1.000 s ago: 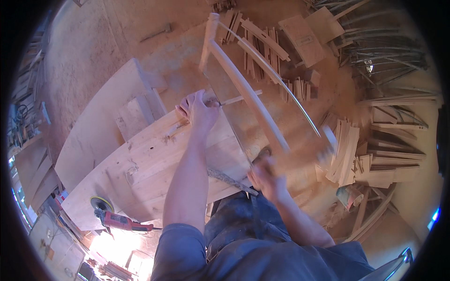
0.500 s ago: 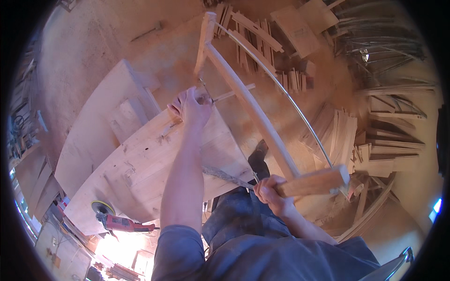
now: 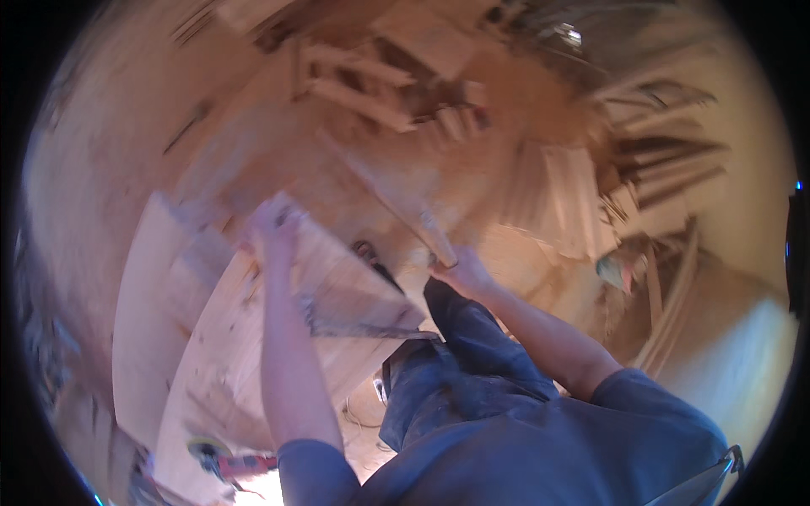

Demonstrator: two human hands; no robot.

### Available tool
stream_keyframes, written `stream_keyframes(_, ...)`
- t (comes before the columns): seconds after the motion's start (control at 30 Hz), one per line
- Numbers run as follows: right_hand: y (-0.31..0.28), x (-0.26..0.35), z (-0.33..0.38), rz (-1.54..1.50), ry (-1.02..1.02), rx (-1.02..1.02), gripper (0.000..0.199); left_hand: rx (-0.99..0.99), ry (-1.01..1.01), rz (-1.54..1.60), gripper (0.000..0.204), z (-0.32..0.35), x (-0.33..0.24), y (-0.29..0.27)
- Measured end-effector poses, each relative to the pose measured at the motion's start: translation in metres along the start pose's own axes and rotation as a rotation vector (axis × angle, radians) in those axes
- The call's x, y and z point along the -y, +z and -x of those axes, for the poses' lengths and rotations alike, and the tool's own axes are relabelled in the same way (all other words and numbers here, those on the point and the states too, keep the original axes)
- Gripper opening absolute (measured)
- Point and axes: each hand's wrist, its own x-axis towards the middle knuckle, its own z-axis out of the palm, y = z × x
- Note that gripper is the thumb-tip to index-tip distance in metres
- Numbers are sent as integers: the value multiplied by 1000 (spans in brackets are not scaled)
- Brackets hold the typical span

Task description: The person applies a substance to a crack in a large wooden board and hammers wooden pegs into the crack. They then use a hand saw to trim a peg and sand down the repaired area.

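My right hand [image 3: 464, 273] grips the end of a wooden frame saw [image 3: 436, 239], which points away toward the far left and is smeared by motion. Seen nearly edge-on, the saw is clear of the wood, beyond the right edge of a large curved wooden panel [image 3: 221, 358]. At the panel's far end rests my left hand [image 3: 274, 224]; its fingers are too blurred to show whether they hold anything. A narrow dark strip [image 3: 371, 330] crosses the panel near my legs.
Another curved panel [image 3: 143, 312] lies to the left. A red power tool with a round pad [image 3: 243, 465] sits at the panel's near left. Stacked boards [image 3: 561, 198] stand to the right, and scrap wood [image 3: 363, 84] lies on the floor farther off.
My right hand has swung the saw away from the panel's tip and turned it edge-on. My left hand stays at the panel's far end. The whole view has shifted and blurred.
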Motion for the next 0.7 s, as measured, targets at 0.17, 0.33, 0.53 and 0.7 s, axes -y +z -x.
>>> stream_keyframes(0.17, -55, -104, 37, -61, 283, -171, 30, 81, -89, -97, 53, 7, 14, 2)
stream_keyframes(0.33, -129, -181, 24, -327, 538, -233, 31, -280, -86, -315, 62, 96, -70, 16)
stream_keyframes(0.53, -189, -307, -91, -358, 401, -45, 34, -304, -63, -605, 62, 207, -67, 78)
stream_keyframes(0.7, -331, -574, -111, 675, -168, -10, 14, -421, -275, -560, 71, 259, -59, 156)
